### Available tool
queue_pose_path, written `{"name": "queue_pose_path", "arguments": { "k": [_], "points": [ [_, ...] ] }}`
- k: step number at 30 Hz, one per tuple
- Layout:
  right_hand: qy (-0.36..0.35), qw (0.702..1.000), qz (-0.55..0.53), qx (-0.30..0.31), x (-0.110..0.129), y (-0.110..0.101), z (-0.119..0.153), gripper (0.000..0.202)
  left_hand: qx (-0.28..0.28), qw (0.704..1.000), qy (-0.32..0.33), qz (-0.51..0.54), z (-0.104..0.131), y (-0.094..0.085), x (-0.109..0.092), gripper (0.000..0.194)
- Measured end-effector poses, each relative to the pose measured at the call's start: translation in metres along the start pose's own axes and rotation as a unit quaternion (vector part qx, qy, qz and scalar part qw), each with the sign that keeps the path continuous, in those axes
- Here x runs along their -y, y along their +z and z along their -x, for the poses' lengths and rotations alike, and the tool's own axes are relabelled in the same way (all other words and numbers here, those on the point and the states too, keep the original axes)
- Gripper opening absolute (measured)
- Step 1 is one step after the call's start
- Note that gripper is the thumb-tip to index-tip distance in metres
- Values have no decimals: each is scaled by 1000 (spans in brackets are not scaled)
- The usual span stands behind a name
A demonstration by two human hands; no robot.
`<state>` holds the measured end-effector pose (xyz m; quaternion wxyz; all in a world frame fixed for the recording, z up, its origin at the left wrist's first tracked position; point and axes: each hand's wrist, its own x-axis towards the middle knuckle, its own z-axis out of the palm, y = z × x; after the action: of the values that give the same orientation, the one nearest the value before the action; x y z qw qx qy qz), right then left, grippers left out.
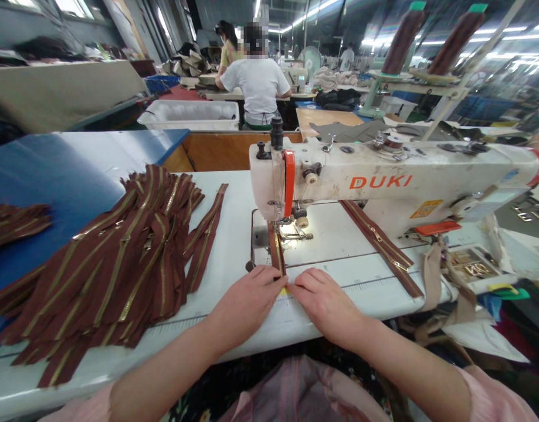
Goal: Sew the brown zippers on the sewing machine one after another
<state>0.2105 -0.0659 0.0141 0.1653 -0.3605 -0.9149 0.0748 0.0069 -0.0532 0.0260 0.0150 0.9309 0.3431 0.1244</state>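
A brown zipper (277,251) with brass-coloured teeth runs from under the needle area of the white sewing machine (331,170) toward me. At its near end, my left hand (256,296) is closed with the fingertips pinching the tape. My right hand (319,296) meets it from the other side, fingers closed at the same end; the fingertips partly hide the tape there. A small yellow patch shows on the table just below the fingers. Left of the machine lies a big heap of brown zippers (132,252). Another zipper (377,237) with metal pulls lies under the machine arm.
A small tray of metal parts (471,264) and beige straps (431,275) are at the right. Thread cones (403,41) stand behind the machine. A blue table (88,158) adjoins on the left. Ahead, a person in a white shirt (258,85) sits beyond a white bin (190,114).
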Motion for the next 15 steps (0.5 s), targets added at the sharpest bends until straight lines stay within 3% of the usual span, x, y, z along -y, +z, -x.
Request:
{"name": "queue_pose_path", "arguments": {
  "k": [7, 15],
  "points": [
    [2, 999, -26, -38, -5, 2, 5, 22, -16, 1000, 0, 26, 5, 4, 2, 29],
    [-7, 1000, 2, -10, -3, 1, 5, 23, -14, 1000, -7, 20, 7, 2, 0, 31]
  ]
}}
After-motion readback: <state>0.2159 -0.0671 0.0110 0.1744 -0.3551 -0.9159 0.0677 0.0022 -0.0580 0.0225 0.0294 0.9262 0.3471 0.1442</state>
